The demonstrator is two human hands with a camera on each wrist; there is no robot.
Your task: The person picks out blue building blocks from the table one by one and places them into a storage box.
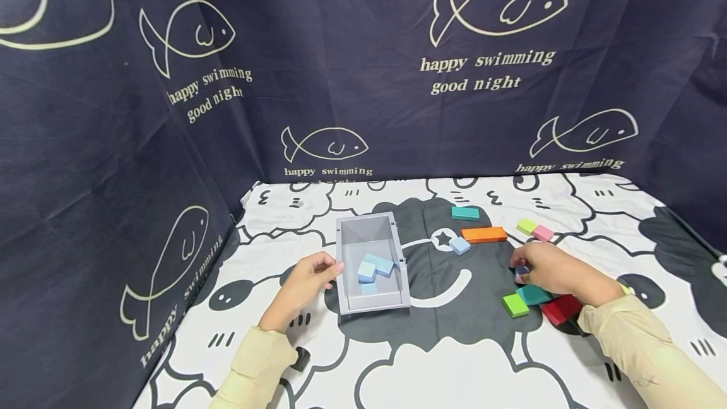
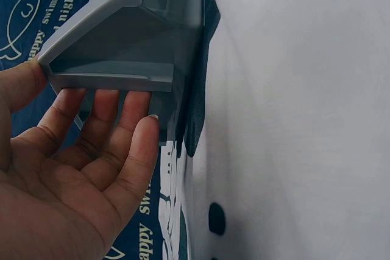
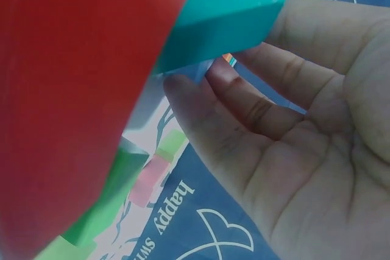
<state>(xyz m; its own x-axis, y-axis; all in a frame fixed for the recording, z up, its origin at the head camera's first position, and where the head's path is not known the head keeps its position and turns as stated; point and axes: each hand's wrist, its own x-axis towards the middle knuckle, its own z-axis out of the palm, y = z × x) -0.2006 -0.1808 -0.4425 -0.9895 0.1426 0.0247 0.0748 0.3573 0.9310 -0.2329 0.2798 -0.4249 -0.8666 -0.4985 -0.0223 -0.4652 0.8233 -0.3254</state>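
Observation:
At the left side of a grey plastic bin (image 1: 375,301), my left hand (image 1: 307,281) grips the rim, thumb on top and fingers beneath it in the left wrist view. Several light-blue blocks (image 1: 385,267) lie inside the bin. My right hand (image 1: 548,268) pinches a blue block (image 1: 520,273), mostly covered by the fingers. Close by on the cloth are a teal block (image 1: 534,295), a green block (image 1: 515,305) and a red block (image 1: 561,309). The red block (image 3: 79,89) looms large in the right wrist view, next to the teal block (image 3: 228,16).
Beyond my right hand lie a yellow-green block (image 1: 526,226) and a pink block (image 1: 543,233). An orange block (image 1: 483,235), another light-blue block (image 1: 459,245) and a teal block (image 1: 465,213) are spread right of the bin. A dark fabric wall (image 1: 397,112) stands behind the patterned cloth.

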